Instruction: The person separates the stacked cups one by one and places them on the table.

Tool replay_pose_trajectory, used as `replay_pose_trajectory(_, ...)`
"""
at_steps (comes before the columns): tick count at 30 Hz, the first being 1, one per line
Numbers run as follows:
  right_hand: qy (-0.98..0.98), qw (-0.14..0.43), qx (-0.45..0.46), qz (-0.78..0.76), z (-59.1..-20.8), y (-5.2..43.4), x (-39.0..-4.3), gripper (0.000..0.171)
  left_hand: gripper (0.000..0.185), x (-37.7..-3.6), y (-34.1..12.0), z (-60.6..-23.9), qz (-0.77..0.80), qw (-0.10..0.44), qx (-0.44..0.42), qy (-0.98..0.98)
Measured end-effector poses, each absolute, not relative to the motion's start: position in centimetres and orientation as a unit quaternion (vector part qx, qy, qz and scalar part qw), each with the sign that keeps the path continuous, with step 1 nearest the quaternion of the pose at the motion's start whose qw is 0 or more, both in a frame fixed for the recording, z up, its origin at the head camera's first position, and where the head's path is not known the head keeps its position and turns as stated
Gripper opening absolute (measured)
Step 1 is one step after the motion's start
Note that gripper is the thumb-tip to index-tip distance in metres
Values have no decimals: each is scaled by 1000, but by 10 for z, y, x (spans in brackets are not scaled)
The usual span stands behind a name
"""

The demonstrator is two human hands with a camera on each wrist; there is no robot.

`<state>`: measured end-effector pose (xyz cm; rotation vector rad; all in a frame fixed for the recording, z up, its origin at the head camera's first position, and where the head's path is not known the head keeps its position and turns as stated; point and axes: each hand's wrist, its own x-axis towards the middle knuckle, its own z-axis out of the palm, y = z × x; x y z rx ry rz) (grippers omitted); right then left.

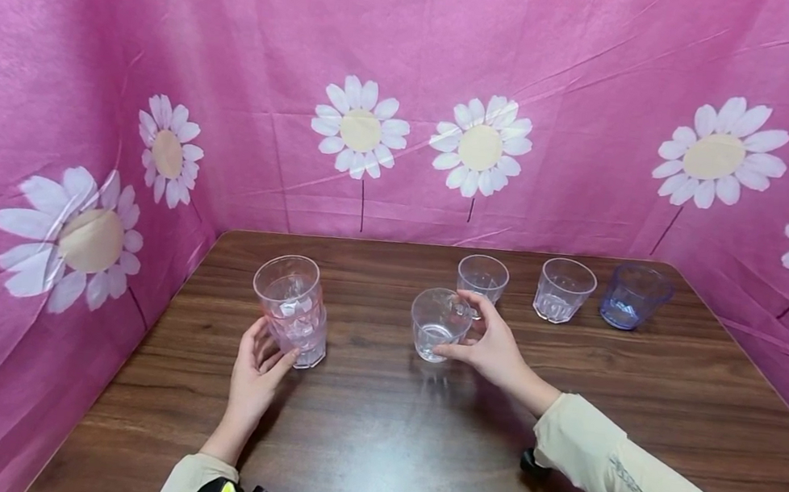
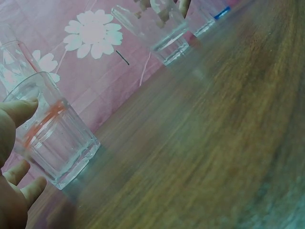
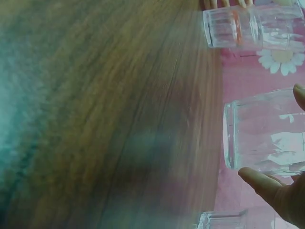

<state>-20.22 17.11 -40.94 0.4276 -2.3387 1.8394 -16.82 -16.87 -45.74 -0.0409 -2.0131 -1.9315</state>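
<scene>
On the left of the table, my left hand holds a stack of clear plastic cups low on its side. An orange-pink band shows around the stack in the left wrist view. Nearer the middle, my right hand grips a single clear cup, thumb on the near side and fingers at the far right. This cup is upright; whether its base touches the table I cannot tell. Close behind it stands another clear cup, partly hidden by the right hand.
Further right stand a clear cup and a blue-tinted cup, near the back edge of the brown wooden table. A pink cloth with white daisies hangs around the back and sides.
</scene>
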Motion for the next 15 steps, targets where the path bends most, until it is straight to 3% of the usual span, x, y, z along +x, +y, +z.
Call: replay_pose_trajectory(15,-787,85,137,596,-415,168,-219,90,68,-169,-170,-458,-678,179,-14,-713)
